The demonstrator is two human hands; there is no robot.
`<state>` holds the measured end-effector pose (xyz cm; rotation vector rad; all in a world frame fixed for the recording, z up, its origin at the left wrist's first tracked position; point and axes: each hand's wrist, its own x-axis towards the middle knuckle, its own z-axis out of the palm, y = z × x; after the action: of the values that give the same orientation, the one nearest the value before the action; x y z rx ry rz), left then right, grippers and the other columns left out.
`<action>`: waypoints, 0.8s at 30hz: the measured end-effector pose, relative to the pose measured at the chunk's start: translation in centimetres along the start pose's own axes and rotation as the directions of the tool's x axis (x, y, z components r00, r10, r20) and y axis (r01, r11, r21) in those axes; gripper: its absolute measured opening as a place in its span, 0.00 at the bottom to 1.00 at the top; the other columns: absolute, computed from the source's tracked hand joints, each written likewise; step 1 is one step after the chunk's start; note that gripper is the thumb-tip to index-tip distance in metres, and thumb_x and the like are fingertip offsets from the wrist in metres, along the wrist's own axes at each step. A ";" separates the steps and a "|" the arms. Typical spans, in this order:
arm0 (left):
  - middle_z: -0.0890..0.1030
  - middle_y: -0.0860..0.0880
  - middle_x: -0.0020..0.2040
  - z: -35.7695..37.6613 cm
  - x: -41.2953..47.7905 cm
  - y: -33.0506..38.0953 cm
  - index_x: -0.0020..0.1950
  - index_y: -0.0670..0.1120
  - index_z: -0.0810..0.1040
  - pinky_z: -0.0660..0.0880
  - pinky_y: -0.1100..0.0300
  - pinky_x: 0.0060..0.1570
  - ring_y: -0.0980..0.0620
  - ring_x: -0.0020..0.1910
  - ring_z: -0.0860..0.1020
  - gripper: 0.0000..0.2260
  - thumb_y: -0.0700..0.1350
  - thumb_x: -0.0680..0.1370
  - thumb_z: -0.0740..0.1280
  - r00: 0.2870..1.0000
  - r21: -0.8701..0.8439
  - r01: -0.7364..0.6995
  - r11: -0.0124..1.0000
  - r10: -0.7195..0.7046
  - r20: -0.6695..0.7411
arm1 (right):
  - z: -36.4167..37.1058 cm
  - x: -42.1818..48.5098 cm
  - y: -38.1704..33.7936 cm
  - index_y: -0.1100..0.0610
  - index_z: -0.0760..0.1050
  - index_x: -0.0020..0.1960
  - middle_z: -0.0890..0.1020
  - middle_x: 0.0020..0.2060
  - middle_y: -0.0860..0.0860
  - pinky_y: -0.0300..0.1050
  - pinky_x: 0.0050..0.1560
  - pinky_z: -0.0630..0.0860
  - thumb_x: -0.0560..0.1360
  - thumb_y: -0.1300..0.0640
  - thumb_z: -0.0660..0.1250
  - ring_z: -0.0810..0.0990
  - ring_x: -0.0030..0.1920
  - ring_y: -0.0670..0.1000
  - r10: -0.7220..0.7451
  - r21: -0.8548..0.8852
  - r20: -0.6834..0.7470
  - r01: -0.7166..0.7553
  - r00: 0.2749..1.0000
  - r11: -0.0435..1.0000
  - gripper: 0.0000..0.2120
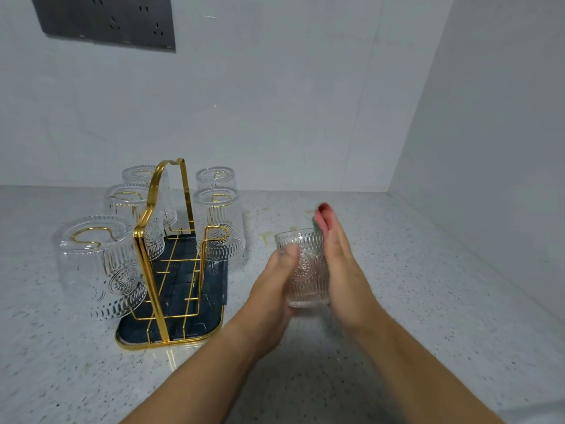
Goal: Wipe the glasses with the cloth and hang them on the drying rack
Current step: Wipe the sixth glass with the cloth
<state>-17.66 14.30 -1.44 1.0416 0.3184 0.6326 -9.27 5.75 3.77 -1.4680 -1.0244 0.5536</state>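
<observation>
Head view showed the counter (397, 270), then the rack (159, 255) at left carrying five inverted glasses, mouths down, presumably to drain. One peg (217, 232) stood free. A sixth glass (307, 270) sat upright right of the rack, the left hand (275, 283) wrapped around it as a brace, the right hand (339, 264) flat against it, fingers extended. No cloth could be confirmed.

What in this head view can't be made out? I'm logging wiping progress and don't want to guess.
- Cloth: no cloth is plainly visible; only a blurred red and grey patch past the right hand fingertips.
- Held glass: its sides are covered by the left hand and the right hand, so wetness is unclear.
- Drying rack: the far hooks are hidden inside the hung glasses.
- Wall socket: cut off by the top edge.
</observation>
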 end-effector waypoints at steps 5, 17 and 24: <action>0.85 0.40 0.61 -0.1 0.2 -0.1 0.70 0.46 0.68 0.84 0.42 0.56 0.40 0.56 0.87 0.42 0.56 0.62 0.83 0.989 0.019 -0.024 1.000 0.026 -0.148 | 1.8 -2.7 3.9 0.37 0.48 0.82 0.60 0.81 0.40 0.52 0.81 0.59 0.70 0.18 0.47 0.60 0.80 0.40 0.000 0.036 0.047 -0.002 0.999 0.999 0.45; 0.84 0.40 0.65 -0.1 0.3 -0.1 0.74 0.46 0.74 0.82 0.43 0.53 0.38 0.59 0.85 0.36 0.59 0.70 0.76 0.999 -0.019 -0.046 0.999 0.045 -0.027 | 0.2 0.5 1.7 0.46 0.69 0.77 0.82 0.65 0.51 0.33 0.46 0.82 0.81 0.33 0.41 0.85 0.57 0.44 0.134 0.096 0.033 -0.137 0.990 0.986 0.33; 0.85 0.38 0.60 0.0 -0.1 0.6 0.65 0.41 0.72 0.83 0.38 0.57 0.38 0.55 0.86 0.43 0.63 0.60 0.83 0.984 0.019 -0.029 0.999 0.032 -0.176 | 1.5 -2.6 4.3 0.43 0.75 0.70 0.86 0.55 0.53 0.54 0.55 0.79 0.77 0.26 0.44 0.84 0.53 0.58 0.161 0.237 0.066 -0.172 0.985 0.956 0.35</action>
<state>-17.95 14.48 -0.90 1.0096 0.4638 0.7526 -10.64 4.78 -1.19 -1.3349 -0.8393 0.8085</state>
